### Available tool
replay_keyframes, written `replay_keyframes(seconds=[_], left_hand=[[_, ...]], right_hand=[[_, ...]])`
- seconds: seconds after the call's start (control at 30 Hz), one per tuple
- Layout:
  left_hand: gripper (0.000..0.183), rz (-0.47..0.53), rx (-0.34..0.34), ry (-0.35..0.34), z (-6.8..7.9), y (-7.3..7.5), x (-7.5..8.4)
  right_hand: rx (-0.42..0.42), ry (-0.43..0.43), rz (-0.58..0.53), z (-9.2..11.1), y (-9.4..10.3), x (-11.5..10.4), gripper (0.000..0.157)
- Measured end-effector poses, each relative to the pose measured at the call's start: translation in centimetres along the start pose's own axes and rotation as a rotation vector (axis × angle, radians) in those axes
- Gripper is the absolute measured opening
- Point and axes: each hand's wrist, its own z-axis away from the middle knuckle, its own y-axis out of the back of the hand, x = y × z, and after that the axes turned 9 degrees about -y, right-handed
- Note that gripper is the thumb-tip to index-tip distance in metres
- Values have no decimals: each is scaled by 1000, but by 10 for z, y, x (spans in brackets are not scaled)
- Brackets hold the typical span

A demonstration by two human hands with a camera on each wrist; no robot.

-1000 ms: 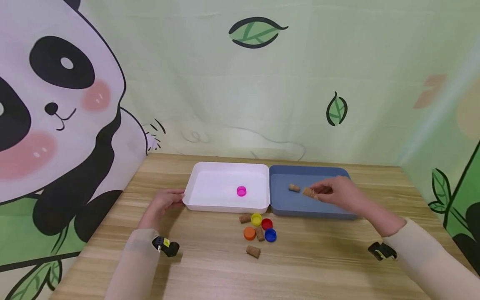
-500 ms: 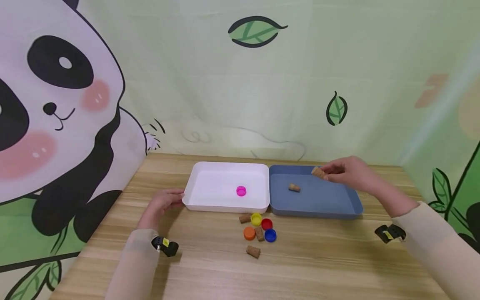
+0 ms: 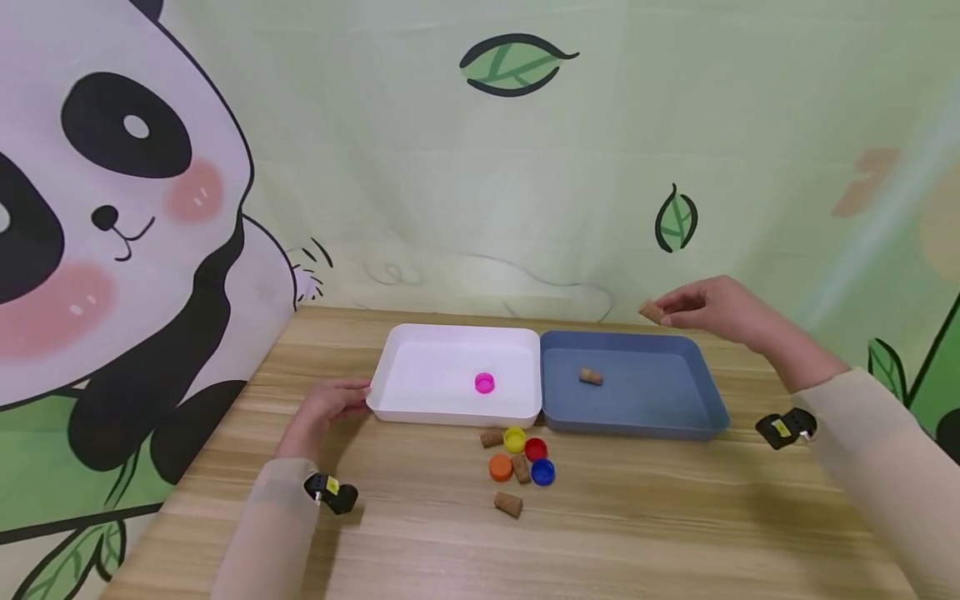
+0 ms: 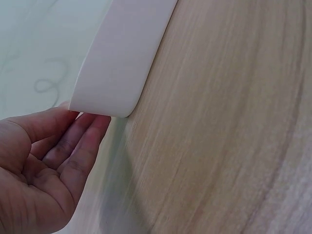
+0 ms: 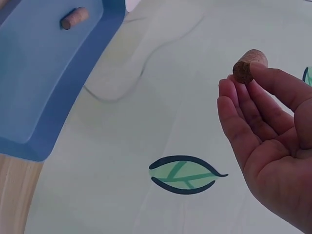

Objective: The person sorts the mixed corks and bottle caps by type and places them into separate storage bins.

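Note:
My right hand (image 3: 716, 310) is raised above the back edge of the blue tray (image 3: 637, 425), pinching a cork (image 3: 652, 312) between thumb and fingertips. The right wrist view shows that cork (image 5: 249, 66) close up, its round dark end facing the camera. Another cork (image 3: 591, 377) lies inside the blue tray. At the left end of the white tray (image 3: 450, 414), the fingertips of my left hand (image 3: 330, 402) touch its wall. In the left wrist view the thumb of the left hand (image 4: 48, 165) is up by the rim. A pink bottle cap (image 3: 484, 382) lies in the white tray.
In front of the trays, on the wooden table (image 3: 637, 525), lie a yellow cap (image 3: 514, 440), a red cap (image 3: 536, 449), an orange cap (image 3: 500, 467), a blue cap (image 3: 543, 472) and several corks (image 3: 508, 504). A printed cloth backdrop (image 3: 420, 192) hangs behind the table.
My right hand has lifted the cork from low over the blue tray, up and back to the right, above the tray's rear edge. The left hand has stayed at the white tray.

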Motion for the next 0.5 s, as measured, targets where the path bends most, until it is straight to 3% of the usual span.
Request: replay_keyframes(seconds=[0.5], left_hand=[[45, -43, -2, 9, -1, 1, -2]], right_hand=[[-66, -59, -143, -25, 10, 11, 51]])
